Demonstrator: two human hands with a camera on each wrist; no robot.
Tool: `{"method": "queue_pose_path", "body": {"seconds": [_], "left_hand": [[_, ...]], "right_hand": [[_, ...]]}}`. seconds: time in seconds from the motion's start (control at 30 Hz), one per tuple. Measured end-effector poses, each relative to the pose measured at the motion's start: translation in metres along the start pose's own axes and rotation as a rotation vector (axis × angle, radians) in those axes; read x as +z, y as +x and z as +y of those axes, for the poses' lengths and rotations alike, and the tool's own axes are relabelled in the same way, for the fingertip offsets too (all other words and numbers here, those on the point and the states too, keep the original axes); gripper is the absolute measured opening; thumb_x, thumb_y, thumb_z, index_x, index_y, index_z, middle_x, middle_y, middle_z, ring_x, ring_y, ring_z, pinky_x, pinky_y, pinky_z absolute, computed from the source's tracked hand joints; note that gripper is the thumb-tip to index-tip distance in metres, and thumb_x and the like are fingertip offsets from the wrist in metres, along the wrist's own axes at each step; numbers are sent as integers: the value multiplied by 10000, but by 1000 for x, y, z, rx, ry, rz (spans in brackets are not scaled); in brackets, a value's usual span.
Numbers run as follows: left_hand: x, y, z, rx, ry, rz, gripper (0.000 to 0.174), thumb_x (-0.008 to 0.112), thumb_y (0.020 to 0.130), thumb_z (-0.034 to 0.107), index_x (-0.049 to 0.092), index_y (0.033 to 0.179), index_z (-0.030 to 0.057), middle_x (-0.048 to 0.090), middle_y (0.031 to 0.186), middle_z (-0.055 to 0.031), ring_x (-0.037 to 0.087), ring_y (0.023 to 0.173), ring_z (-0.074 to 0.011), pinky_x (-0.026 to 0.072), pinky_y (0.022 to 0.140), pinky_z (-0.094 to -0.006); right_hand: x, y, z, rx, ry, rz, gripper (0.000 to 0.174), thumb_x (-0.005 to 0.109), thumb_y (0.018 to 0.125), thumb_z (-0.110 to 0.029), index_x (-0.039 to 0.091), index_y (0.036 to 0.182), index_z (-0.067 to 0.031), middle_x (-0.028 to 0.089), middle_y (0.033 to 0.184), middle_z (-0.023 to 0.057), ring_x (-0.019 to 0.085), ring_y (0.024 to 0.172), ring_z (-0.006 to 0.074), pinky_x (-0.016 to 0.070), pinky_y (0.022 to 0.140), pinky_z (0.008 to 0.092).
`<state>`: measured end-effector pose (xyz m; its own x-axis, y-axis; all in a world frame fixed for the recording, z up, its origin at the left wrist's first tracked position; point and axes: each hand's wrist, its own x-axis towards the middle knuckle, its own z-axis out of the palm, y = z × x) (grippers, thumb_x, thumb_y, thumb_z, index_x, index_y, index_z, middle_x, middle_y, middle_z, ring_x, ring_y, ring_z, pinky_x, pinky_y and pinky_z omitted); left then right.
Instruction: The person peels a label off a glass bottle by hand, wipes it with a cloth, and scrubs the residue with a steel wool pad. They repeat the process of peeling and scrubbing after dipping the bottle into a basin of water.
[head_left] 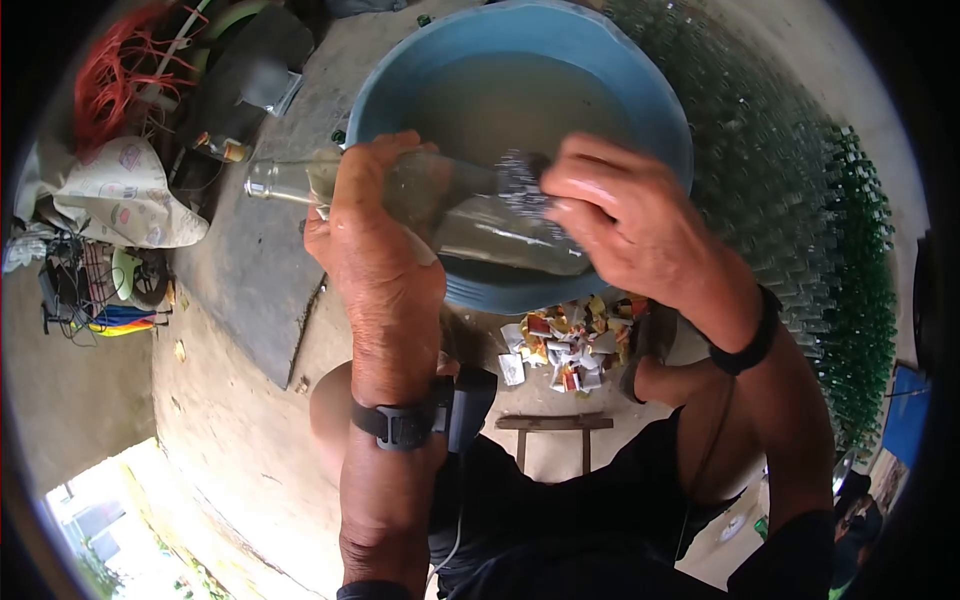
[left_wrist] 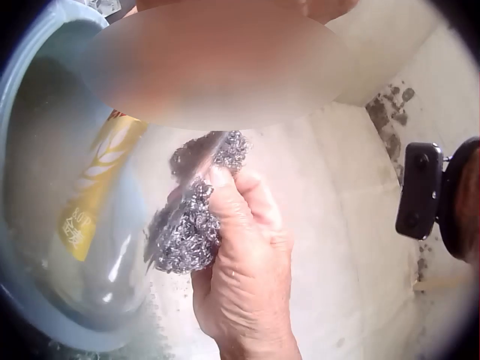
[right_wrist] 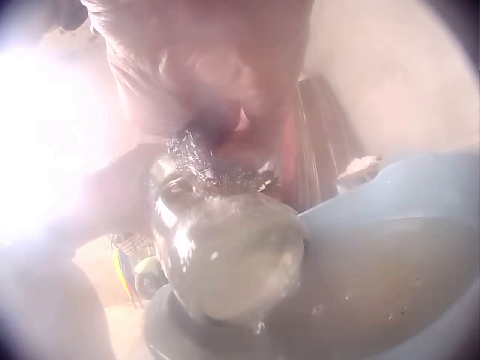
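A clear glass bottle (head_left: 435,195) lies nearly level over the blue tub (head_left: 668,120), its mouth toward the left. My left hand (head_left: 375,220) grips it round the shoulder and neck. My right hand (head_left: 630,215) pinches a steel wool scourer (head_left: 520,185) at the bottle's base end. Grey coils of the scourer (left_wrist: 187,232) bulge out on both sides of the right thumb in the left wrist view, where a yellow label (left_wrist: 97,187) with a white leaf pattern also shows. From the right wrist, the round bottle base (right_wrist: 232,262) faces the camera.
Cloudy water (head_left: 530,100) stands in the tub. Torn label scraps (head_left: 565,345) lie before it, near a small wooden stool (head_left: 555,422). Tightly packed clear bottles (head_left: 740,190) and green bottles (head_left: 860,290) fill the right side. A dark mat (head_left: 250,290) and a printed sack (head_left: 130,195) are on the left.
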<state>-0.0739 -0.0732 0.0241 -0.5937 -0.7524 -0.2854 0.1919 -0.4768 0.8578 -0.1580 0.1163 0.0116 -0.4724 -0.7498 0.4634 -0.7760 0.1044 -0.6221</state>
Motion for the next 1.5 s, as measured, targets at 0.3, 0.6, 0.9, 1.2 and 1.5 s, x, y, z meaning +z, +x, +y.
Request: {"method": "queue_pose_path", "body": {"seconds": [0.3,0.6,0.9,1.2,1.5], "left_hand": [[-5,7,7,48,-27,-7,157,740,895,67,738,980,-65,735,999,-156,732,890,-255,633,801,-401],[-7,10,6,32,-43,-18,134,746,891,63,730,955,-53,739,987,-160,740,899,-261,632,795,-392],[-12,6,11,73,-28,-79,144,724,893,66,738,970,-55,742,987,-163,741,908,-254,630,806,-374],[-12,8,6,133,-30,-32,165,714,897,60,730,982,-80,744,983,-170,739,895,-260,643,796,-382],[-7,2,3,80,-35,-21,165,709,904,59,725,986,-84,738,997,-175,739,892,-264,648,809,-406]], "right_hand": [[6,8,2,-20,-20,12,70,707,934,-12,637,943,-10,604,897,131,649,798,336,533,689,440],[14,5,-5,75,14,15,105,703,928,-12,600,913,-26,594,892,118,642,807,338,540,691,419],[12,7,-3,16,40,22,92,682,934,17,601,913,-22,567,866,111,599,723,316,499,640,424],[11,-5,-9,-70,-43,8,124,709,917,18,591,906,-20,560,870,126,628,743,336,519,656,449],[5,-5,-7,43,-3,11,125,711,917,2,590,897,-24,570,884,123,635,767,354,514,664,463]]}}
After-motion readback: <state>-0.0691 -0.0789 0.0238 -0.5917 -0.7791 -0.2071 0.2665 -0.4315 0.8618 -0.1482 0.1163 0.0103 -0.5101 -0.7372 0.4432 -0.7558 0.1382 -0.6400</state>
